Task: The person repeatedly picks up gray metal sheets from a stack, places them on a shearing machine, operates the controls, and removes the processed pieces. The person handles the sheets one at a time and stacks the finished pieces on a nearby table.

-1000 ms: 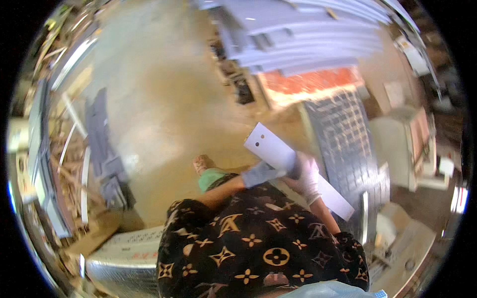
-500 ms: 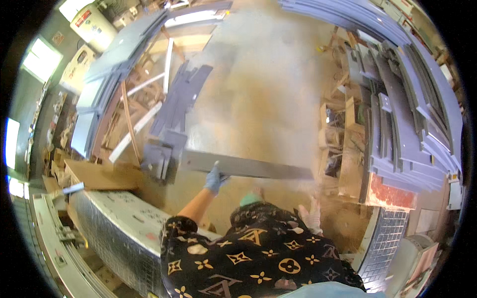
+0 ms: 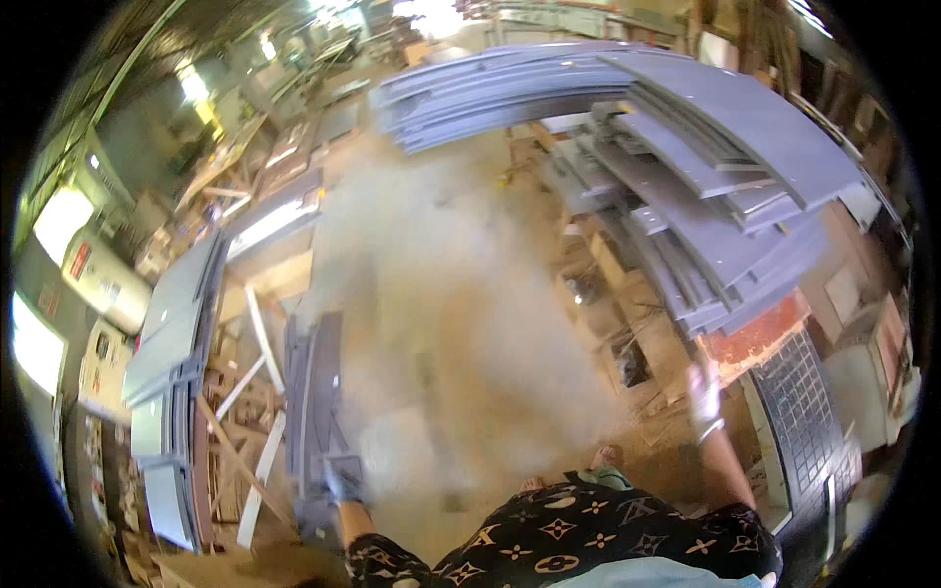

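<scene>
Left hand (image 3: 341,484): blurred, grip unclear against grey boards (image 3: 321,382). Right hand (image 3: 705,394): blurred, outline smeared. Floor (image 3: 431,284): smudged, surface detail lost. Patterned garment (image 3: 588,534): cut off by lower edge.

Slate-gray strips (image 3: 323,382) and blue-gray panels (image 3: 740,113) contrast with a tan-and-gray floor (image 3: 441,314), a rust-red block (image 3: 757,348) and a black slab (image 3: 796,402) crossed by pale grid lines; a black garment (image 3: 608,529) bears gold motifs, the left hand (image 3: 343,482) gloved in blue, the right hand (image 3: 704,397) in white.

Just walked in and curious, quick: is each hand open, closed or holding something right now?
Left hand: by the grey boards; too blurred to tell its grip.
Right hand: looks open and empty, though blurred.
</scene>
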A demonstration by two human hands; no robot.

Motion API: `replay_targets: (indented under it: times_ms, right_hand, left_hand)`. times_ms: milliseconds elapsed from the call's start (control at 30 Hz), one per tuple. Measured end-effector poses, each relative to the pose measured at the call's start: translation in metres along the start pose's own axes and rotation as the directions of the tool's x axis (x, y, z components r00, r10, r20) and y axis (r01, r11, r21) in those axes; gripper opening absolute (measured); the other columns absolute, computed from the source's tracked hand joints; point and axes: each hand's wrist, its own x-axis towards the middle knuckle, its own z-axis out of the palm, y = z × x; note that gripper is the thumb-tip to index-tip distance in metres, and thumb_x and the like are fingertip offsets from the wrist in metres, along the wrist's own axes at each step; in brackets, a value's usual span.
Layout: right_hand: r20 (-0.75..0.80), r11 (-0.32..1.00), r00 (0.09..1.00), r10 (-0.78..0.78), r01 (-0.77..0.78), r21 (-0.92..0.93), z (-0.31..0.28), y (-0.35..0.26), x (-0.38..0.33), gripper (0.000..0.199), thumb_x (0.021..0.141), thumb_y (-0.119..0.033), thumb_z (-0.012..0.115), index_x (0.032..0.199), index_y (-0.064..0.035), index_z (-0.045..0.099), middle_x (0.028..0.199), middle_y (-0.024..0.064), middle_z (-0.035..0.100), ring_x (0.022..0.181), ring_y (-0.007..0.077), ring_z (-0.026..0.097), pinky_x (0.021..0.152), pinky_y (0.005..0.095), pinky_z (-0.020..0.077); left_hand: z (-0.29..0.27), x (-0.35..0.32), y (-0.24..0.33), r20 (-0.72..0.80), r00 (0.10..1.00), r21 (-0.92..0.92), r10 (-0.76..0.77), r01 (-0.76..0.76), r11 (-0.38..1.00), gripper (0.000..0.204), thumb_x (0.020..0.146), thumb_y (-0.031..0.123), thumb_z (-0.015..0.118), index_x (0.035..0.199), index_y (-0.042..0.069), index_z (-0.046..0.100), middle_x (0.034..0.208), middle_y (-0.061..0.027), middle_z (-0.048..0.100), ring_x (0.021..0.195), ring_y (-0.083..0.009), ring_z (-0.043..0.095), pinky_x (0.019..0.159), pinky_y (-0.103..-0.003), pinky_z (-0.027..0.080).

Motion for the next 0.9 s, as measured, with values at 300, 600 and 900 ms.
replay_targets:
  times_ms: [300, 600, 900]
  right_hand:
    - [-0.361, 0.776, 0.888, 0.283, 0.01, 0.631, -0.168, -0.183, 0.198, 0.085, 0.074, -0.057, 0.064, 0.138, -0.0124, 0.029, 0.128, 0.011, 0.042, 0.117, 0.0309, 0.042, 0.099, 0.046, 0.0331]
    - [0.156, 0.342, 0.962, 0.222, -0.227, 0.912, -0.163, -0.242, 0.277, 0.033, 0.086, -0.023, 0.05, 0.112, -0.003, 0.05, 0.112, 0.016, 0.056, 0.103, 0.0334, 0.056, 0.091, 0.0468, 0.047]
    - [0.122, 0.464, 0.966, 0.228, -0.218, 0.859, -0.167, -0.271, 0.194, 0.033, 0.085, -0.02, 0.052, 0.113, -0.0029, 0.047, 0.109, 0.0129, 0.055, 0.101, 0.0279, 0.057, 0.093, 0.0456, 0.0449]
  left_hand:
    - [0.182, -0.141, -0.171, 0.223, 0.775, 0.1, -0.592, 0.585, 0.805, 0.052, 0.081, 0.055, 0.053, 0.126, 0.03, 0.041, 0.122, 0.0, 0.047, 0.104, -0.023, 0.046, 0.086, -0.048, 0.039]
    - [0.262, -0.158, -0.183, 0.415, 0.76, 0.12, -0.501, 0.5, 0.858, 0.055, 0.085, 0.051, 0.048, 0.134, 0.029, 0.035, 0.139, -0.0001, 0.035, 0.117, -0.0229, 0.041, 0.093, -0.048, 0.037]
    - [0.503, -0.279, -0.097, 0.924, 0.006, 0.363, -0.383, 0.305, 0.88, 0.054, 0.089, 0.049, 0.045, 0.133, 0.02, 0.037, 0.138, -0.0042, 0.038, 0.118, -0.0245, 0.041, 0.099, -0.044, 0.034]
